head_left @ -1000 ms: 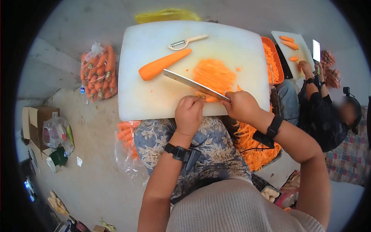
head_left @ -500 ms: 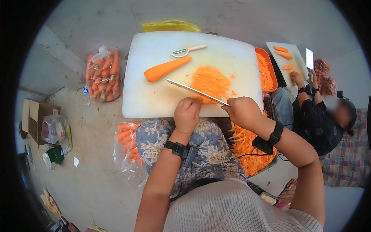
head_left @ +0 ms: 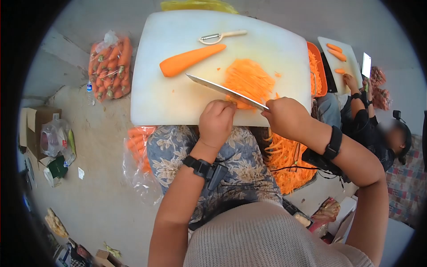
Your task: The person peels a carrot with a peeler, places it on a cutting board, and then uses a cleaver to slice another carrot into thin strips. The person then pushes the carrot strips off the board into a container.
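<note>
A white cutting board [head_left: 169, 102] lies over the lap. My right hand [head_left: 287, 116] is closed round the handle of a knife [head_left: 222, 90], whose blade points left across a pile of orange carrot strips [head_left: 249, 80]. Close to the blade, at the board's near edge, my left hand [head_left: 216, 122] has its fingers pressed together on a small carrot piece, mostly hidden by the fingers. Behind the knife lie a peeled carrot [head_left: 191, 60] and a peeler [head_left: 222, 36].
Bagged carrots [head_left: 109, 69] stand at the left. An orange basket [head_left: 321, 73] and a tray of shredded carrot [head_left: 289, 164] are on the right. Beyond, a co-worker [head_left: 378, 138] sits at a smaller board [head_left: 349, 55]. A cardboard box [head_left: 38, 127] is far left.
The view has shifted, so the board appears higher and larger. Both hands keep their holds, and the knife stays over the strips at nearly the same angle.
</note>
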The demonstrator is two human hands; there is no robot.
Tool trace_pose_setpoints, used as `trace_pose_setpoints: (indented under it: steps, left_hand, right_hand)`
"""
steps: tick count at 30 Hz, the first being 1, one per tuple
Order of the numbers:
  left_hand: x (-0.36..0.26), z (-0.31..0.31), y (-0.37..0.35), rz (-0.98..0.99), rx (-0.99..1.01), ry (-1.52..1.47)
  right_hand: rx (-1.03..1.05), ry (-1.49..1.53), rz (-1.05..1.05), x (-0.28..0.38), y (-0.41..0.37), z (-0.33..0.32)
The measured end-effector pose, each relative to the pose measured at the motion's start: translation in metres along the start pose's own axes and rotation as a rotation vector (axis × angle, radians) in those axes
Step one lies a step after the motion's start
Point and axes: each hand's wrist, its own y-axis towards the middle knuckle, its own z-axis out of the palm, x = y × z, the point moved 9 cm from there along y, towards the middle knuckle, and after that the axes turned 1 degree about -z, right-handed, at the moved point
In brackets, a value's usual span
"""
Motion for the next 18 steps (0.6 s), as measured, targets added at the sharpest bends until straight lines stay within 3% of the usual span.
trace_pose_setpoints:
  steps: [4,6,9,18]
  left_hand:
    - [-0.002,-0.001,-0.001,0.011,-0.01,0.006]
    - [-0.001,0.0,-0.001,-0.023,0.005,0.014]
    - [0.003,0.0,-0.002,-0.027,0.0,0.037]
    - [0.003,-0.007,-0.003,-0.024,-0.042,0.029]
  right_hand:
    - [-0.092,0.058,0.001,-0.001,0.015,0.022]
    - [-0.274,0.218,-0.027,-0.005,0.015,0.016]
    - [-0.36,0.428,0.001,-0.019,0.009,0.018]
    - [-0.336,0.156,-0.016,0.002,-0.02,-0.018]
